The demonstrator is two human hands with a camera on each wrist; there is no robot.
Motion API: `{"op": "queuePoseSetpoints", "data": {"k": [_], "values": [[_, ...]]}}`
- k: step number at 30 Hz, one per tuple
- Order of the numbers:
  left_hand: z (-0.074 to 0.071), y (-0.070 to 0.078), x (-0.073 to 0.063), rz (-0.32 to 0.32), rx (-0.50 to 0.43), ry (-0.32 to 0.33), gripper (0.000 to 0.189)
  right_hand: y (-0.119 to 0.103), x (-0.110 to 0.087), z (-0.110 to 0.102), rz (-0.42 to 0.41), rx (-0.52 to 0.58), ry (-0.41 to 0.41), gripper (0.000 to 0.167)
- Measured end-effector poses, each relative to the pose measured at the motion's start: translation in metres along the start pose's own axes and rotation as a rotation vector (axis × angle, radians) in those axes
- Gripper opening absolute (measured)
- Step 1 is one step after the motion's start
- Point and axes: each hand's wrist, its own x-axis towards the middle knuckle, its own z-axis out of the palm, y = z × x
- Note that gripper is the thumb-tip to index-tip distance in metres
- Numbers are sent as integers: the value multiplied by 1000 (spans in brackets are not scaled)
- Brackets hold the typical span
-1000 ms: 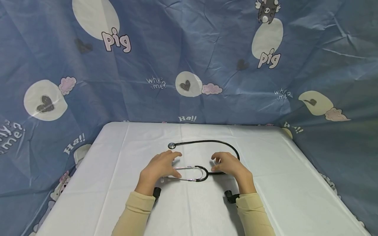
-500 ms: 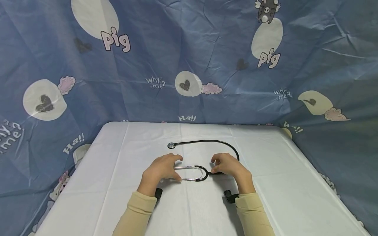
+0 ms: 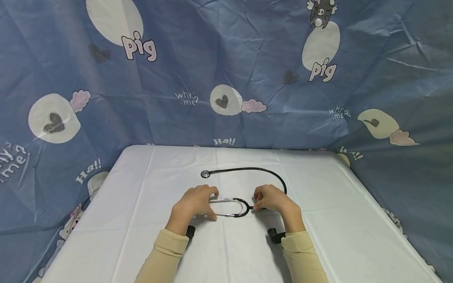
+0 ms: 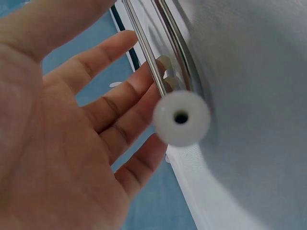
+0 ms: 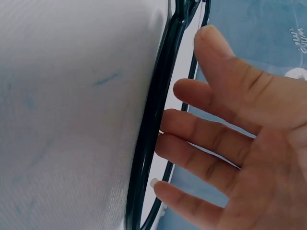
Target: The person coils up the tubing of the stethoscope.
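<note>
A stethoscope lies on the white-covered table, its black tube (image 3: pixel 244 169) curving from the round chest piece (image 3: pixel 205 174) at the back toward the right. My left hand (image 3: pixel 194 202) arches over the metal ear tubes (image 3: pixel 223 215), thumb on the near side and fingers on the far side. In the left wrist view its fingertips reach the tubes beside a white eartip (image 4: pixel 165 117), without visibly pinching them. Loosely bent, my right hand (image 3: pixel 274 199) hovers at the black tube (image 5: pixel 151 129) near the fork. Its thumb stays apart from the fingers, so no grip shows.
The white tablecloth (image 3: pixel 148 236) extends around the stethoscope on all sides. Behind and beside the table hangs a blue printed cloth (image 3: pixel 177 70). A black wrist-camera mount (image 3: pixel 190 232) sits under the left wrist, another mount (image 3: pixel 276 236) under the right.
My left hand has come slightly down and nearer the ear tubes, its thumb moving to their near side. The right hand has lowered a little. The stethoscope lies in the same place.
</note>
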Motion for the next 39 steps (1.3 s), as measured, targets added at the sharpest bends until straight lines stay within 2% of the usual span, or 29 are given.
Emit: {"op": "queuePoseSetpoints", "data": {"k": [10, 20, 26, 39], "values": [[0, 2, 1, 19, 60, -10, 62, 3, -1, 0, -5, -22, -15, 25], [3, 3, 3, 20, 76, 8, 53, 5, -1, 3, -15, -37, -12, 20], [6, 1, 6, 23, 73, 36, 51, 5, 0, 2, -21, -54, -1, 18], [3, 1, 5, 25, 5, 30, 42, 7, -1, 2, -4, -20, 4, 10]]}}
